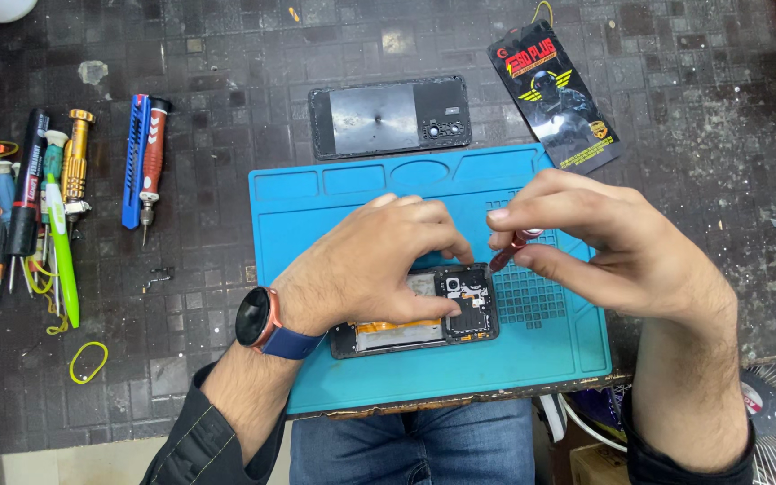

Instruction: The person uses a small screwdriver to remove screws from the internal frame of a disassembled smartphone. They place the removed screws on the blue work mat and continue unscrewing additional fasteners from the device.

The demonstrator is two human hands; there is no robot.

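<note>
Dark, scratched bench top fills the view, with a blue work mat lying near its front edge. Past the mat lies a black phone back cover, and beside that a black printed packet. Far to the left sits a bunch of screwdrivers, plus a blue cutter and a red-handled driver. A yellow rubber band lies closer to the front edge.

On the mat rests an opened phone, its insides showing. The left hand, with a watch on its wrist, lies over the phone and hides much of it; its fingers are bent and press down on the phone's top edge. The right hand hangs just right of the phone. Its thumb and fingers are pinched tight around a small red screwdriver, whose tip points down at the phone's upper right corner.
</note>
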